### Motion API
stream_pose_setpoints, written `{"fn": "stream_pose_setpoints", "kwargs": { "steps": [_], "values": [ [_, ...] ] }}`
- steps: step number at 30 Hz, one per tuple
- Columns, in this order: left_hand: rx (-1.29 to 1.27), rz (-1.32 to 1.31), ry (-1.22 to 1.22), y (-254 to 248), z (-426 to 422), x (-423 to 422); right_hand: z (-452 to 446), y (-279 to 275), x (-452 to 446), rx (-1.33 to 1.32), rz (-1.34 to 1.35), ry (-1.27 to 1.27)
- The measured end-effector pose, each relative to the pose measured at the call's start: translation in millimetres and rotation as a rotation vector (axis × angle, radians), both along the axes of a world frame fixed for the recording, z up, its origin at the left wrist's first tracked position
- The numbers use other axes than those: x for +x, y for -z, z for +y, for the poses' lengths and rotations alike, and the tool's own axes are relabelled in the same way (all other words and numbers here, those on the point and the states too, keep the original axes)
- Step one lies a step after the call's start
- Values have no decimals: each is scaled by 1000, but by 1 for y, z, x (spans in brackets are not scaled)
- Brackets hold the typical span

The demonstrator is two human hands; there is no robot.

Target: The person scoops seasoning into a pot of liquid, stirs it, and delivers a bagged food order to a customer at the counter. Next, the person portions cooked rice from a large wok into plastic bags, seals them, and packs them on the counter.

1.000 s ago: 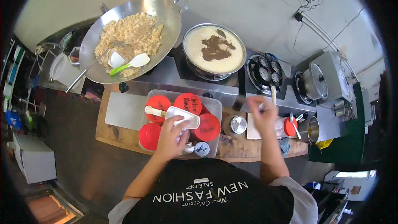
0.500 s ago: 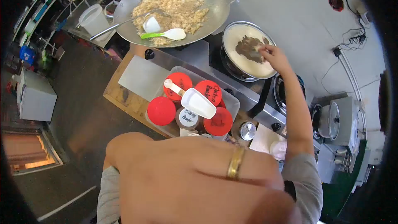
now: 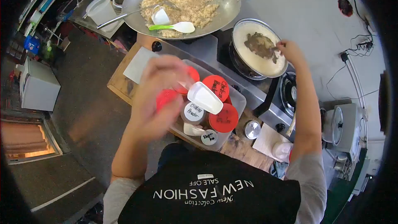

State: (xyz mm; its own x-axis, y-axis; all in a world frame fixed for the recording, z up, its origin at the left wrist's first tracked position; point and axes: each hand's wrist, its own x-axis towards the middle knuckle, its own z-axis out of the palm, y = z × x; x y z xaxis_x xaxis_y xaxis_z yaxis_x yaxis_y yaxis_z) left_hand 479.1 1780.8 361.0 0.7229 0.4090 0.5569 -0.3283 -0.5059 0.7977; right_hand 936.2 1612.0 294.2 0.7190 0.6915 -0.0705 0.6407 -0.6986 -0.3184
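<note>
My left hand (image 3: 159, 95), smeared by motion, is above the red-lidded jars (image 3: 224, 118) in a clear plastic tray (image 3: 238, 99). Beside its fingers a white scoop (image 3: 205, 97) lies over the lids; the hand hides the scoop's handle. Over the right rim of a pot of pale liquid (image 3: 248, 54), my right hand (image 3: 283, 47) has its fingers pinched on something small and dark that I cannot make out. Brown powder (image 3: 260, 45) floats, partly wet, on the liquid. White-lidded jars (image 3: 193, 112) stand among the red ones.
A big wok of rice-like food (image 3: 182, 2) holds a green-handled spatula (image 3: 182, 27), a white cup (image 3: 160, 17) and a long metal utensil. A silver-lidded jar (image 3: 252, 130) stands right of the tray. Farther right are a burner (image 3: 289, 89) and a lidded pot (image 3: 333, 124).
My left hand, large and close to the camera half a second ago, is now over the jars. My right hand remains at the pot's edge, and the powder patch looks wetter. The view has shifted.
</note>
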Motion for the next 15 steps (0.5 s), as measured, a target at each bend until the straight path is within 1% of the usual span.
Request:
{"fn": "stream_pose_setpoints", "kwargs": {
  "steps": [1,2,3,5,6,8,9,11,12,13,15],
  "values": [
    [-9,98,-192,27,13,7,6,5,-6,68,-61,3],
    [-15,176,-331,57,26,10,12,6,-10,137,-124,0],
    [-22,253,-475,85,35,11,15,4,-12,115,-59,-57],
    [125,339,-617,136,48,6,18,-4,-21,74,73,-170],
    [203,379,-685,151,53,6,19,-16,-26,-66,93,-155],
    [236,439,-742,166,51,10,17,-45,-35,-353,130,-111],
    [249,469,-759,171,46,12,19,-39,-27,-309,50,-84],
    [318,564,-776,178,42,14,20,-3,1,-223,-119,-6],
    [353,603,-786,179,41,17,17,22,11,-5,-157,-87],
    [354,629,-788,178,38,19,20,35,16,214,-200,-177],
    [361,688,-805,175,35,19,23,-12,-26,20,56,-162]
  ]
}}
